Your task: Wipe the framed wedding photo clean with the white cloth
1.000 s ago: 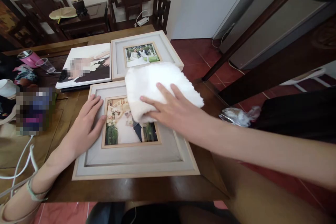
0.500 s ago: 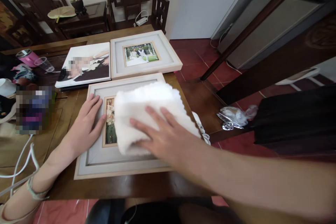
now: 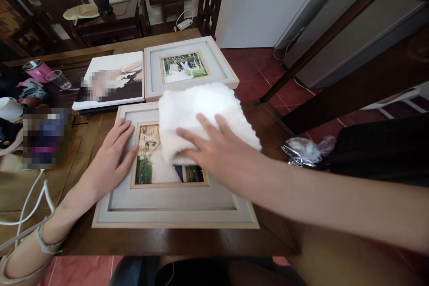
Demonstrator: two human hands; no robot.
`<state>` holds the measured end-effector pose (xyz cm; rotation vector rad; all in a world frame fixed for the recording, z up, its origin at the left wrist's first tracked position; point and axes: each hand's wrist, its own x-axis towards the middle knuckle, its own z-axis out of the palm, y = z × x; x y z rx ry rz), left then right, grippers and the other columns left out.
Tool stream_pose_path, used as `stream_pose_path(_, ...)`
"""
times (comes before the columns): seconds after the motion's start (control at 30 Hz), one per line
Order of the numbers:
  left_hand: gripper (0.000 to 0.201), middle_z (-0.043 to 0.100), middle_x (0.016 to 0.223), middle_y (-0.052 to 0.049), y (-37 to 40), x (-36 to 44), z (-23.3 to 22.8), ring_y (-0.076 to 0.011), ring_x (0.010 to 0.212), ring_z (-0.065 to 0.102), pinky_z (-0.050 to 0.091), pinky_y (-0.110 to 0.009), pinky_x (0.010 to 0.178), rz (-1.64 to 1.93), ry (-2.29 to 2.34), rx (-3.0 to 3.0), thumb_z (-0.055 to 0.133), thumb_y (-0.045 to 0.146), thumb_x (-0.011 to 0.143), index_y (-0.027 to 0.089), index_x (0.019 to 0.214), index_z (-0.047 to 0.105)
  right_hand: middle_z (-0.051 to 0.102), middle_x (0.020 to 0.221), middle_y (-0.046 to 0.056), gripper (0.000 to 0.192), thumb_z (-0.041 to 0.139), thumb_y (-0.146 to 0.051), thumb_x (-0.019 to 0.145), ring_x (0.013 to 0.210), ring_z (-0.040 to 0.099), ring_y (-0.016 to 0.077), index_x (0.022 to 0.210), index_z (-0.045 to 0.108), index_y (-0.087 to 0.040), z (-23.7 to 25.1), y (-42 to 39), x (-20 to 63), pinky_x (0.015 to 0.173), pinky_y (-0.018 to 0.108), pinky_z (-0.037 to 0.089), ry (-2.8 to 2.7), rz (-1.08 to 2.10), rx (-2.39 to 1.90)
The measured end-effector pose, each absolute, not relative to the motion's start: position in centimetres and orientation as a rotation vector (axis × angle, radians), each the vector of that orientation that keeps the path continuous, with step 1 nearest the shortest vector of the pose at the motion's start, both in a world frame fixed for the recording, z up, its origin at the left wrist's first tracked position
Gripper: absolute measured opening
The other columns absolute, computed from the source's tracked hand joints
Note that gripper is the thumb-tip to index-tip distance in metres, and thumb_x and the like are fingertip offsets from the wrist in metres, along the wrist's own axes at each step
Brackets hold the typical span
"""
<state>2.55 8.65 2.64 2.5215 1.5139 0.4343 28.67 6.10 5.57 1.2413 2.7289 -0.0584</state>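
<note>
A picture frame (image 3: 167, 219) with a pale wooden rim and a small inset photo lies flat on the table. My left hand (image 3: 112, 152) is open and rests on the frame's left side, its thumb beside the photo. A folded white cloth (image 3: 184, 103) with a scalloped edge covers the upper right of the frame and part of the photo. On top of the cloth my right hand (image 3: 221, 152) lies flat, fingers spread, pressing it down.
Behind are a second framed photo (image 3: 152, 67) and a canvas print (image 3: 110, 62). A pink mug (image 3: 38, 71), a clear cup (image 3: 60, 81) and white cables (image 3: 23, 214) lie to the left. The wooden table (image 3: 187, 243) ends close to my body.
The cloth and my right hand have slid away from me and slightly right, uncovering more of the photo and the frame's lower right corner. My left hand has stayed on the frame.
</note>
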Motion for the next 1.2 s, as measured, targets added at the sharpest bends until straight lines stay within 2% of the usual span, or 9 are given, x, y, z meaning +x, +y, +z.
stream_pose_path(0.17,0.053,0.04,0.15,-0.013,8.5,2.6,2.5,-0.0288,0.145,0.024,0.024,-0.051,0.119,0.446,1.513,2.551,0.037,0.041,0.096,0.015,0.142,0.04,0.053,0.14,0.009,0.02,0.064,-0.027,0.084,0.124,0.047,0.0505,0.1,0.075,-0.031,7.0,-0.9,27.9,0.089,0.076,0.041,2.915,-0.382,1.054)
stream_pose_path(0.27,0.052,0.039,0.15,-0.014,8.7,2.6,2.5,-0.0287,0.145,0.025,0.024,-0.05,0.119,0.458,1.498,2.557,0.037,0.039,0.096,0.013,0.141,0.041,0.055,0.139,0.006,0.022,0.059,-0.031,0.088,0.121,0.052,0.0455,0.104,0.074,-0.033,7.6,-2.1,27.6,0.086,0.068,0.048,2.942,-0.491,0.938)
stream_pose_path(0.33,0.052,0.04,0.149,-0.016,8.8,2.6,2.5,-0.0288,0.145,0.025,0.024,-0.049,0.119,0.46,1.498,2.56,0.038,0.039,0.096,0.011,0.14,0.041,0.053,0.141,0.006,0.024,0.062,-0.029,0.085,0.122,0.05,0.0459,0.107,0.073,-0.032,7.7,-1.2,27.3,0.088,0.068,0.047,2.905,-0.48,0.955)
stream_pose_path(0.5,0.052,0.039,0.15,-0.016,8.5,2.5,2.5,-0.029,0.145,0.025,0.024,-0.05,0.119,0.458,1.509,2.554,0.038,0.04,0.096,0.012,0.14,0.041,0.034,0.154,0.007,0.066,0.071,-0.007,0.071,0.136,0.03,0.0468,0.131,0.058,-0.031,6.6,4.0,27.3,0.103,0.068,0.033,2.812,-0.232,1.022)
stream_pose_path(0.57,0.052,0.038,0.15,-0.015,8.4,2.5,2.5,-0.0292,0.145,0.024,0.025,-0.051,0.118,0.456,1.515,2.538,0.038,0.041,0.096,0.013,0.14,0.042,0.029,0.156,0.007,0.072,0.069,-0.002,0.071,0.139,0.024,0.046,0.136,0.053,-0.031,6.0,6.1,27.5,0.106,0.068,0.029,2.782,-0.102,1.079)
stream_pose_path(0.7,0.053,0.038,0.15,-0.016,8.3,2.6,2.5,-0.03,0.145,0.026,0.025,-0.052,0.117,0.446,1.52,2.513,0.038,0.042,0.096,0.011,0.139,0.043,0.027,0.156,0.007,0.067,0.064,-0.001,0.076,0.139,0.021,0.0473,0.137,0.052,-0.029,5.4,8.2,27.6,0.105,0.071,0.026,2.79,0.024,1.146)
stream_pose_path(0.87,0.053,0.037,0.151,-0.015,8.4,2.7,2.4,-0.0303,0.145,0.025,0.025,-0.054,0.117,0.435,1.507,2.537,0.038,0.041,0.096,0.014,0.141,0.04,0.025,0.156,0.012,0.063,0.07,-0.009,0.075,0.137,0.022,0.0524,0.134,0.056,-0.025,6.0,5.9,26.7,0.103,0.074,0.026,2.753,-0.141,1.099)
stream_pose_path(1.07,0.053,0.036,0.152,-0.016,8.5,2.3,2.4,-0.0282,0.146,0.021,0.023,-0.05,0.119,0.398,1.495,2.576,0.035,0.036,0.096,0.011,0.142,0.038,0.042,0.149,0.009,0.028,0.057,-0.024,0.09,0.132,0.034,0.0515,0.115,0.07,-0.032,5.5,1.3,25.5,0.097,0.079,0.028,2.91,-0.327,1.004)
stream_pose_path(1.2,0.053,0.036,0.152,-0.014,8.5,2.2,2.4,-0.0286,0.146,0.022,0.024,-0.052,0.119,0.401,1.487,2.576,0.036,0.036,0.095,0.013,0.143,0.038,0.039,0.151,0.009,0.043,0.066,-0.019,0.082,0.134,0.033,0.0485,0.123,0.064,-0.031,6.2,1.9,26.1,0.1,0.074,0.03,2.889,-0.373,0.911)
